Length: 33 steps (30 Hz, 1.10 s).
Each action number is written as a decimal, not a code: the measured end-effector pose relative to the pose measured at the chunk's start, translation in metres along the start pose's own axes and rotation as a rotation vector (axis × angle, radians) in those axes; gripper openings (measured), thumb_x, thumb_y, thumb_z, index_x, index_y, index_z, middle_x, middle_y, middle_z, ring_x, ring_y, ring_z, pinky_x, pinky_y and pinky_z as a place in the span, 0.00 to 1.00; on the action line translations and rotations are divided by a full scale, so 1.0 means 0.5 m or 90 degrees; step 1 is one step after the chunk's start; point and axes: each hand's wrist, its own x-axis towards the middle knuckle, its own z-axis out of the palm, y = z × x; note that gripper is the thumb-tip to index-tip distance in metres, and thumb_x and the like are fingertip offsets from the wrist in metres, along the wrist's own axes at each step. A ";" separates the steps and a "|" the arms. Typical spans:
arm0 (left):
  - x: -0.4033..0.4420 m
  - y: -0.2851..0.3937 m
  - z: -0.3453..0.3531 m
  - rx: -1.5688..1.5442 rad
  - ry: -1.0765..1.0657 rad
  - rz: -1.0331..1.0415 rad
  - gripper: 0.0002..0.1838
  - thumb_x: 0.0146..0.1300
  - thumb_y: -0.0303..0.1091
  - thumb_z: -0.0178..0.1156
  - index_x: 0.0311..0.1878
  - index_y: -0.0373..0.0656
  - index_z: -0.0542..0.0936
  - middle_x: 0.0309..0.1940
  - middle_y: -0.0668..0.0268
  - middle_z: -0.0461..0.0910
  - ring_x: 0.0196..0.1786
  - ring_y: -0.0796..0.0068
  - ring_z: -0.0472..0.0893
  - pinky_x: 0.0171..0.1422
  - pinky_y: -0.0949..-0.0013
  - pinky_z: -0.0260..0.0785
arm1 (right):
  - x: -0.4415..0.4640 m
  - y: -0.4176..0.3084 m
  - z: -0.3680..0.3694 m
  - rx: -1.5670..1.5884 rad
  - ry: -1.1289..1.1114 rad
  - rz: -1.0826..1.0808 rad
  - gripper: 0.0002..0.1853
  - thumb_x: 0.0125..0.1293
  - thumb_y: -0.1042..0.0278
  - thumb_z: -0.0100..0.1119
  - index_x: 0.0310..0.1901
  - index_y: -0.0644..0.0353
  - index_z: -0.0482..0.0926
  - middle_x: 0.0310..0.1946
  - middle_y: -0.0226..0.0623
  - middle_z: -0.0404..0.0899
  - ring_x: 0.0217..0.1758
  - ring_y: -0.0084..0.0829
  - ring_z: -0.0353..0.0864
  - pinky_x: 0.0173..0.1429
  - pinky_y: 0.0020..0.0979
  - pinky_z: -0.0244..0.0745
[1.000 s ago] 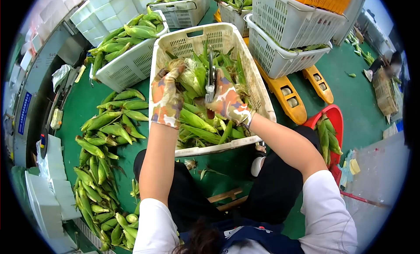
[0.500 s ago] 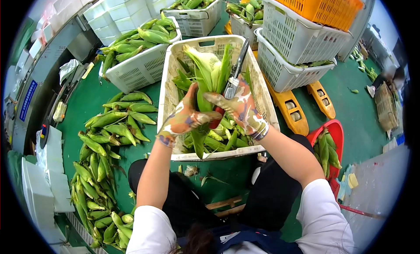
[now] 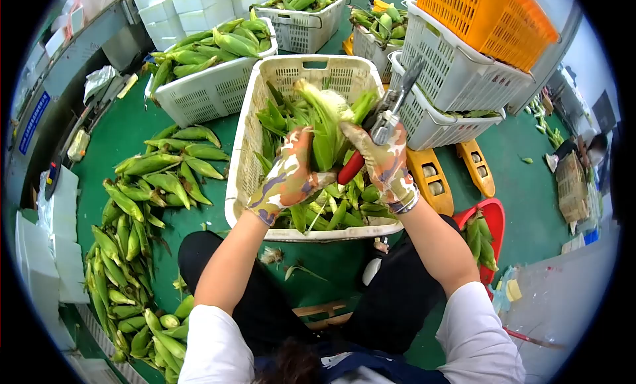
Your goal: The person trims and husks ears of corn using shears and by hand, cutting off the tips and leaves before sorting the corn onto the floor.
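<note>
Both my hands wear camouflage-patterned gloves and work over a white crate (image 3: pixel 240 152). My left hand (image 3: pixel 285 179) is closed around the lower part of an ear of corn (image 3: pixel 324 136), whose husk is partly opened, with pale silk showing at the top. In my right hand (image 3: pixel 384 160) is a red-handled cutting tool (image 3: pixel 352 167), its metal blades pointing up and away to the right. The right thumb lies near the ear; whether it touches the husk I cannot tell. Loose green husks (image 3: pixel 331 208) lie in the crate below.
A pile of unhusked corn (image 3: pixel 129 251) covers the floor at left. Crates of corn (image 3: pixel 205 96) stand behind, and stacked crates (image 3: pixel 450 59) rise at right beside a yellow pallet jack (image 3: pixel 430 179). A red basin (image 3: pixel 493 232) with corn sits near my right knee.
My hands have moved slightly apart. The cutting tool has swung right, away from the ear, and its blades look more spread. The view has shifted a little.
</note>
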 end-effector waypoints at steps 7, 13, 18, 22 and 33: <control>0.011 0.067 0.005 0.101 0.313 0.117 0.27 0.50 0.37 0.61 0.50 0.28 0.68 0.40 0.45 0.71 0.42 0.44 0.73 0.45 0.57 0.67 | -0.028 0.013 0.045 -0.146 0.068 -0.070 0.27 0.59 0.62 0.55 0.55 0.70 0.60 0.51 0.48 0.68 0.53 0.36 0.71 0.56 0.31 0.70; 0.018 0.101 -0.008 0.032 0.315 0.058 0.19 0.52 0.29 0.55 0.46 0.29 0.69 0.36 0.44 0.73 0.39 0.43 0.73 0.45 0.57 0.66 | -0.050 0.028 0.104 -0.827 0.131 -0.176 0.24 0.56 0.74 0.58 0.54 0.64 0.63 0.43 0.41 0.74 0.44 0.32 0.76 0.47 0.30 0.75; 0.012 0.075 -0.006 -0.056 0.303 0.008 0.21 0.59 0.33 0.57 0.52 0.31 0.68 0.43 0.49 0.71 0.45 0.54 0.73 0.51 0.62 0.65 | -0.037 0.036 0.069 -0.241 0.027 -0.066 0.28 0.61 0.59 0.50 0.56 0.72 0.60 0.51 0.52 0.67 0.52 0.38 0.71 0.51 0.35 0.72; -0.005 0.038 0.007 0.006 0.379 0.040 0.20 0.59 0.39 0.57 0.45 0.28 0.73 0.38 0.47 0.74 0.41 0.57 0.75 0.45 0.63 0.67 | -0.036 0.047 0.127 -0.655 0.245 -0.345 0.18 0.49 0.82 0.62 0.43 0.72 0.72 0.32 0.43 0.79 0.33 0.31 0.81 0.37 0.25 0.77; -0.003 0.056 0.021 -0.832 0.365 -0.300 0.16 0.61 0.35 0.53 0.41 0.29 0.74 0.33 0.60 0.79 0.34 0.74 0.77 0.40 0.74 0.69 | -0.065 0.032 0.117 -0.642 0.190 -0.196 0.26 0.48 0.81 0.63 0.50 0.61 0.67 0.42 0.35 0.74 0.38 0.25 0.75 0.44 0.26 0.73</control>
